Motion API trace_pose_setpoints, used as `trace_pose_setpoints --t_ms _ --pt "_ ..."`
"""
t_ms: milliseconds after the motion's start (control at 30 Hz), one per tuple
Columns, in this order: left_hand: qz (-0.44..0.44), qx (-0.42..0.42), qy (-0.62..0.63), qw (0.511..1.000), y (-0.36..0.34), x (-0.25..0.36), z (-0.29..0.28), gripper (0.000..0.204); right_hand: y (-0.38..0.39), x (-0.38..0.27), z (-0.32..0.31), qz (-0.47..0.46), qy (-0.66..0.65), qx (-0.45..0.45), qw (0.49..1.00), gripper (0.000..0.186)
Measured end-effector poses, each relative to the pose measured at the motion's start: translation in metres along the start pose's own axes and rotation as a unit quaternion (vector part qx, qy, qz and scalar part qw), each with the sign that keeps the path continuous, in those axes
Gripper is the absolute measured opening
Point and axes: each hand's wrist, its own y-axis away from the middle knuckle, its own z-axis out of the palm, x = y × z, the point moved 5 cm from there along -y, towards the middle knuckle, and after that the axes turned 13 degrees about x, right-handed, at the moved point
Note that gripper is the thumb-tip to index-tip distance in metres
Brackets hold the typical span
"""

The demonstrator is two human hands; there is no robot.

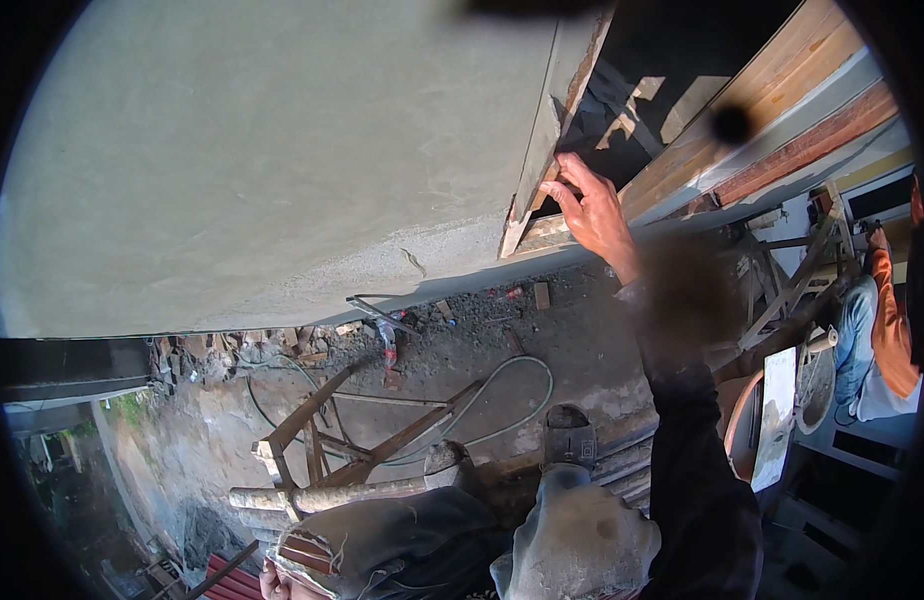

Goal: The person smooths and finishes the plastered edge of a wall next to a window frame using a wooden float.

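Note:
My right hand reaches up to the edge of an opening in a grey plastered wall. Its thumb and fingers are closed on a narrow wooden strip, smeared with mortar, that runs along that edge. Low in the picture, my left hand shows only in part, its fingers curled. Beside it is a reddish-brown, flat-sided piece with a mortar-crusted rim; whether the hand grips it is hard to make out. A dark sleeve covers my right arm.
I stand on poles above rubble-strewn ground. Below are a wooden trestle, a green hose and a bottle. At right are a mortar-stained white board, a round bucket and another person in orange. Planks frame the opening.

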Motion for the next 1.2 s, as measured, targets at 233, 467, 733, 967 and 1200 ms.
trace_pose_setpoints --t_ms 233,467,733,967,1200 --pt "0.131 0.069 0.157 0.976 0.004 -0.021 -0.002 0.063 -0.004 -0.008 0.0 0.001 0.002 -0.006 1.0 0.034" --pt "0.169 0.058 0.137 0.974 -0.011 0.011 0.005 0.069 -0.005 -0.002 0.002 -0.012 0.002 -0.006 1.0 0.035" --pt "0.15 0.055 0.151 0.976 -0.017 0.031 0.007 0.064 -0.01 -0.003 0.0 0.009 -0.03 0.001 1.0 0.036" --pt "-0.07 -0.064 0.065 0.993 -0.014 0.011 -0.002 0.066 -0.02 -0.024 -0.008 0.001 -0.038 0.001 0.999 0.036" --pt "0.116 0.045 0.097 0.988 0.029 -0.048 -0.014 0.071 -0.047 -0.055 -0.027 -0.007 -0.063 -0.008 0.998 0.037"
